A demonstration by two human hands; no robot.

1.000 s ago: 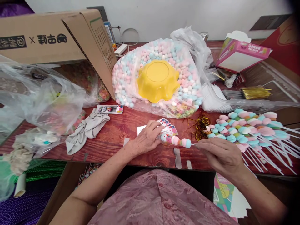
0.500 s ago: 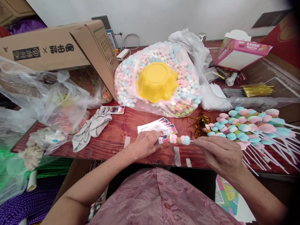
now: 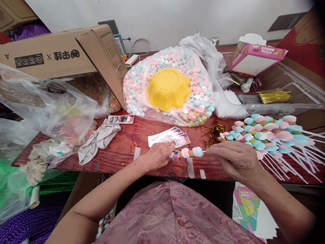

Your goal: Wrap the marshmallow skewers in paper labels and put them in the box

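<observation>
My right hand [image 3: 235,159] is closed in a pinch on the thin white stick of a marshmallow skewer [image 3: 191,152], which lies level and points left. Pink, blue and small darker-coloured sweets are threaded on it. At the skewer's far end, my left hand [image 3: 160,156] is closed on a small printed bag [image 3: 175,155]; the fingers partly hide it, and I cannot tell how far the skewer reaches inside. Just beyond my left hand, a fanned stack of similar printed bags [image 3: 165,137] rests on the table.
A yellow scalloped bowl [image 3: 169,88] sits upside down on a big bag of marshmallows [image 3: 137,84]. Finished skewers [image 3: 269,135] are piled at right, beside gold twist ties [image 3: 216,133]. A grey cloth [image 3: 99,137] and cardboard box [image 3: 61,51] occupy the left.
The skewer and printed bag have tilted and dropped slightly toward the table edge, while both hands keep their hold. The view has shifted a little.
</observation>
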